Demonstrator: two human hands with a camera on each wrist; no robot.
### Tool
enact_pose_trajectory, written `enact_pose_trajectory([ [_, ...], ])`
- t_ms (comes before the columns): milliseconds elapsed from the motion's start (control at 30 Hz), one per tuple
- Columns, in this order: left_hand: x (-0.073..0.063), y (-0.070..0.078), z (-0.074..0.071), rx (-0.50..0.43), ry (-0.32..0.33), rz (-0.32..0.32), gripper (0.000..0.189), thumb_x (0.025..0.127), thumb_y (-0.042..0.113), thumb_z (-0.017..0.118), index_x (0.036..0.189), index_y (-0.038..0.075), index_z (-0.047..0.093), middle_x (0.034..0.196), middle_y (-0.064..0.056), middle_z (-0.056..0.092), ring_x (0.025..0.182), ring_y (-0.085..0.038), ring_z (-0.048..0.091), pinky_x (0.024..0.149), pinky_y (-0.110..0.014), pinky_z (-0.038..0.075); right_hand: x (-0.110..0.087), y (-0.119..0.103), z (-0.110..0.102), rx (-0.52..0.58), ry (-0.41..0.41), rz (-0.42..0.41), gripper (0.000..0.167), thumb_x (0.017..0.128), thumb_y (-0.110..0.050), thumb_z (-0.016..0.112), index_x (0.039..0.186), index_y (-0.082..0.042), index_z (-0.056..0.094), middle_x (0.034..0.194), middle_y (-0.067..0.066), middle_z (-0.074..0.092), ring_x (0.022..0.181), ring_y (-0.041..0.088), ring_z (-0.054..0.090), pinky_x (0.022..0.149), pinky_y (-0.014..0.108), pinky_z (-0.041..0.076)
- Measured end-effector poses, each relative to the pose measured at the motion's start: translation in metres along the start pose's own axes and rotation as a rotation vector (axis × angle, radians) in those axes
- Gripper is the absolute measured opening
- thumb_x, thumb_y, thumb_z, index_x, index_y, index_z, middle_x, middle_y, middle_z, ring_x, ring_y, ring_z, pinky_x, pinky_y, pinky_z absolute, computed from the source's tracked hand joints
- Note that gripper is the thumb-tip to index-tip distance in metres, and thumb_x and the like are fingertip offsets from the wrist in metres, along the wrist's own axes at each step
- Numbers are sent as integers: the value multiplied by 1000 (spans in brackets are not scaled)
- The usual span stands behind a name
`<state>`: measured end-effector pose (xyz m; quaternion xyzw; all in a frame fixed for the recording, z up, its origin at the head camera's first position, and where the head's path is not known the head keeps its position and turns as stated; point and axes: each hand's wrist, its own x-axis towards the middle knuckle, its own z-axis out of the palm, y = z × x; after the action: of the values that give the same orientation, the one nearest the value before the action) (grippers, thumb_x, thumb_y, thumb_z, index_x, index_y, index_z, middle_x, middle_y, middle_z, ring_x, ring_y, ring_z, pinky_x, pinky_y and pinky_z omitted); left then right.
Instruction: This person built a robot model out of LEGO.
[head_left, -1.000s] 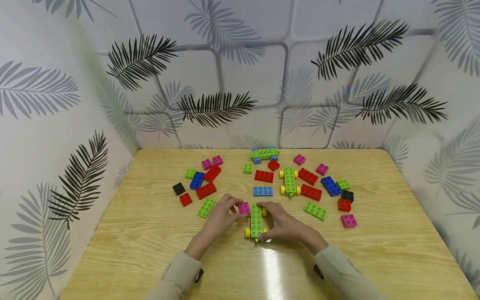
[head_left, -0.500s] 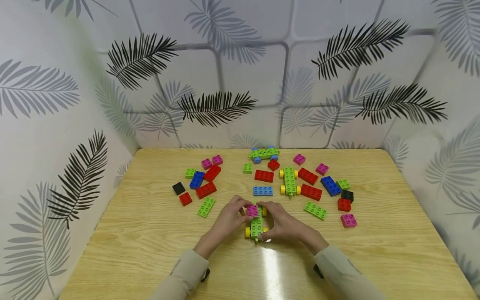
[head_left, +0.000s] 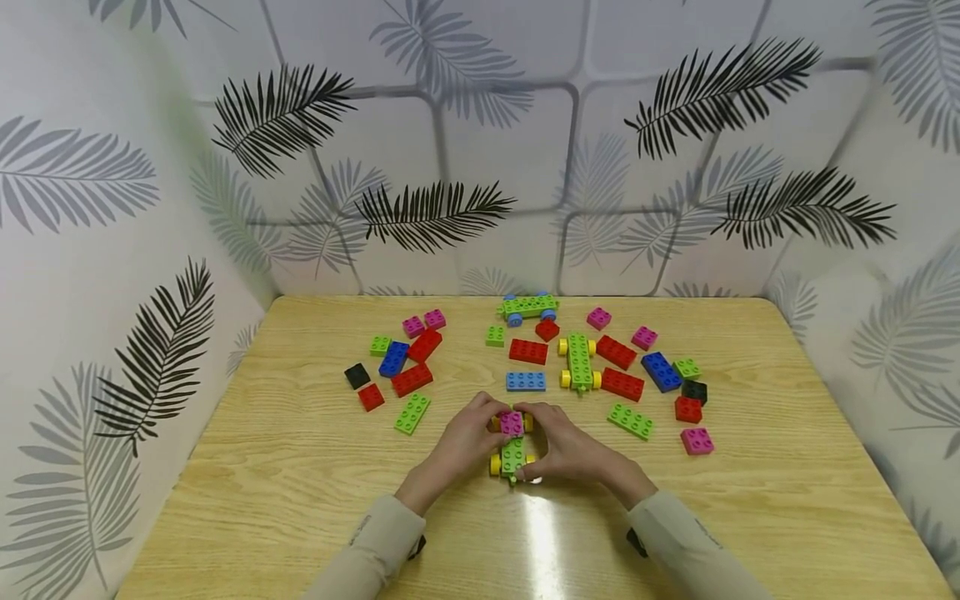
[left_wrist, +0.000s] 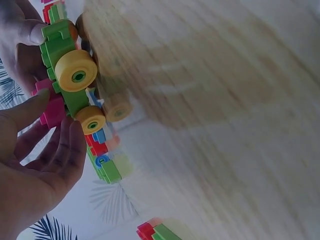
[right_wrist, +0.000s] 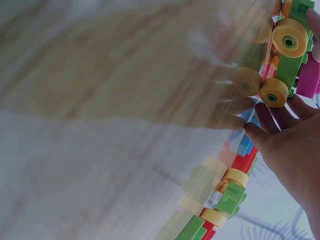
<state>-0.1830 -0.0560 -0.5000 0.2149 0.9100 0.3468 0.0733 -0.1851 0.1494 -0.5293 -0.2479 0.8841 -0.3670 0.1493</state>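
Note:
My left hand [head_left: 467,440] pinches a pink toy building block [head_left: 512,423] between thumb and fingers. This block is over the far end of a green wheeled base [head_left: 513,458] with yellow wheels. In the right wrist view the pink block [right_wrist: 308,77] is right at the studs of the base [right_wrist: 288,70]; whether it is fully seated I cannot tell. My right hand [head_left: 573,446] grips the base from the right, thumb at the near end and fingers at the far end. The left wrist view shows a yellow wheel [left_wrist: 76,71] on the tabletop side.
Beyond the hands lie a light blue block [head_left: 526,382], a red block [head_left: 528,352] and a second yellow-wheeled base [head_left: 580,362]. A blue-wheeled base [head_left: 528,307] stands at the back edge. Several loose blocks flank both sides, including green ones [head_left: 412,414] [head_left: 631,422].
My left hand has carried the pink block rightward from beside the base to over its far end. The right hand and base have stayed in place.

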Motion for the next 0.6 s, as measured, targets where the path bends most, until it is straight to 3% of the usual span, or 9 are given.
enact_pose_trajectory([
  [200,2,3,-3,19,-27,-9,33,90,10,68,122,5,62,109,-2,53,90,-17,55,76,-25,48,0,-3,-1,1,5,-7,97,70,-48,84,146,-11,36,147,8,39,135,29,32,110,50,30],
  [333,3,4,-3,42,-44,-11,35,91,17,68,124,6,62,108,-2,53,88,-15,53,76,-25,48,0,-4,-2,2,5,-11,97,70,-47,84,146,-11,36,147,9,39,135,30,32,110,51,29],
  [600,4,1,0,34,-28,-18,34,93,25,65,123,10,63,103,1,52,83,-12,50,71,-22,45,0,-4,-2,12,3,-19,96,70,-46,84,146,-12,36,147,7,39,135,29,32,110,51,29],
])
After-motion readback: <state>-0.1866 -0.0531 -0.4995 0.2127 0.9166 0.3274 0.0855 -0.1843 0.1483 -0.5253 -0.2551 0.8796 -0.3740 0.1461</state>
